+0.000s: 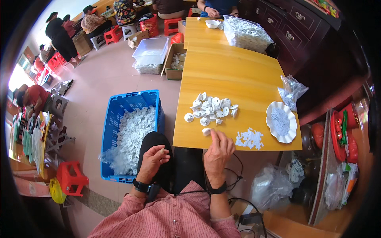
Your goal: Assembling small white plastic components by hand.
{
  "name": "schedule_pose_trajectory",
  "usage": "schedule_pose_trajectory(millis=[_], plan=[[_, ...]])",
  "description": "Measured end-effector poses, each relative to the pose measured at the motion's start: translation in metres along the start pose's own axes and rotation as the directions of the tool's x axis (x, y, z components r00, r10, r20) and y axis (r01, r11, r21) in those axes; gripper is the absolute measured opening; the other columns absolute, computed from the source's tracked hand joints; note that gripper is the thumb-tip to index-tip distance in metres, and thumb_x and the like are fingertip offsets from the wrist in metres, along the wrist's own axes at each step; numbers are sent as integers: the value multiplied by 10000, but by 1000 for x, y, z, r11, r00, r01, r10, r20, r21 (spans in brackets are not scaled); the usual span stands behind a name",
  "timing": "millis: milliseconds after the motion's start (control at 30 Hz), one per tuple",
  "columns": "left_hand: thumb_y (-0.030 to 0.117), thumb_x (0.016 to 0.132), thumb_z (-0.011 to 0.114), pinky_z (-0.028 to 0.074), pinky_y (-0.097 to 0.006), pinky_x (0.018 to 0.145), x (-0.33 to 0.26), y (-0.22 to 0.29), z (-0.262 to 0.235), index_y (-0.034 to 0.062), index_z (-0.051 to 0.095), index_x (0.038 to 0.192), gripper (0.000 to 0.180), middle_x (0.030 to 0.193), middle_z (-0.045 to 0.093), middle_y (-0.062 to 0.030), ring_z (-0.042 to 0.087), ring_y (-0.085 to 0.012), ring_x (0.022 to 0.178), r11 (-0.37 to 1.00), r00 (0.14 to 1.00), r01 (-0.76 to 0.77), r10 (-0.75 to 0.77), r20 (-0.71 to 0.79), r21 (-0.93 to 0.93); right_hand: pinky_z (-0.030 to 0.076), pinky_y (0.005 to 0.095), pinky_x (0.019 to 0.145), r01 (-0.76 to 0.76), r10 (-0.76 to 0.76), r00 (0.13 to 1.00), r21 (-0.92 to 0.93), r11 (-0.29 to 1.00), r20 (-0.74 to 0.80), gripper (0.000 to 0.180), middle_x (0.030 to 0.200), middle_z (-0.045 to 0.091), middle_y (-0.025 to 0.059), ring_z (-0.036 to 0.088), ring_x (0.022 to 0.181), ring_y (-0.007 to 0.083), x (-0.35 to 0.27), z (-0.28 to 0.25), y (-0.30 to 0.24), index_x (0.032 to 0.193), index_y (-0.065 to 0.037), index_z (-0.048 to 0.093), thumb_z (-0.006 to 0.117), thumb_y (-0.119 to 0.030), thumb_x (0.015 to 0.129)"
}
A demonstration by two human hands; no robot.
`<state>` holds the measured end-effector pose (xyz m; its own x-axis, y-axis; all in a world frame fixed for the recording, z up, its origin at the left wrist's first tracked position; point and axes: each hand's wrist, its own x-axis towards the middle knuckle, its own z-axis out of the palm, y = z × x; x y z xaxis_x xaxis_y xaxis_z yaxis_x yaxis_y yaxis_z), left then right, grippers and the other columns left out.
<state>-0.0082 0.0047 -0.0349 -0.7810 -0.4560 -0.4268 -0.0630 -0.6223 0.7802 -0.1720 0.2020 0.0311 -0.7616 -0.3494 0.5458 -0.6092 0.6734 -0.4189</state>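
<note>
My right hand (219,154) is at the near edge of the yellow table, thumb and fingers closed on a small round white plastic part (206,131). Just beyond it lies a loose heap of similar white plastic parts (212,107). To its right is a spread of small white slips (249,139). Over my lap, my left hand (152,162) has its thumb and fingertips pressed together; what they hold, if anything, is too small to make out. Beside my left knee a blue plastic crate (158,115) is filled with white plastic parts (133,131).
On the yellow table (234,75) stand a scalloped white dish (293,127) of slips, a clear bag (291,93) and, farther off, a full clear bin (248,33). Another person (220,6) sits at the far end. A red stool (72,178) is left; cables (238,170) hang near my right wrist.
</note>
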Motion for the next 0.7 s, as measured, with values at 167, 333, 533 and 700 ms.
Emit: schedule_pose_trajectory(millis=[167, 333, 533, 700], plan=[[124, 999, 637, 589, -343, 802, 11, 4, -8, 24, 614, 1236, 258, 1064, 709, -132, 714, -221, 880, 998, 999, -19, 23, 49, -65, 355, 536, 1073, -1, -2, 999, -74, 997, -36, 397, 1251, 579, 112, 522, 1204, 300, -1, 11, -4, 1252, -41, 640, 613, 3, 858], [122, 1003, 630, 594, -349, 809, 11, 7, -17, 15, 607, 1237, 258, 1069, 707, -133, 713, -228, 895, 996, 998, -4, 10, 63, -86, 386, 513, 1025, -70, 69, 987, -2, 998, -146, 321, 1234, 588, 132, 544, 1170, 319, -8, 6, -5, 1201, -7, 634, 603, -16, 881], [112, 1003, 626, 598, -354, 813, 14, 6, -21, 12, 607, 1242, 260, 1068, 707, -138, 716, -233, 902, 995, 995, 5, 5, 99, -103, 419, 488, 954, -61, 44, 978, -76, 995, -206, 226, 1132, 631, 116, 588, 1080, 321, -17, -10, -5, 1107, -14, 654, 624, -21, 883], [110, 1001, 629, 602, -350, 803, 16, 1, -25, 11, 607, 1242, 262, 1065, 707, -138, 717, -232, 889, 992, 994, 16, -2, 107, -125, 405, 501, 1001, 25, -30, 994, -42, 999, -108, 244, 1146, 636, 97, 587, 1086, 302, -15, -9, -32, 1113, -31, 675, 645, -32, 871]])
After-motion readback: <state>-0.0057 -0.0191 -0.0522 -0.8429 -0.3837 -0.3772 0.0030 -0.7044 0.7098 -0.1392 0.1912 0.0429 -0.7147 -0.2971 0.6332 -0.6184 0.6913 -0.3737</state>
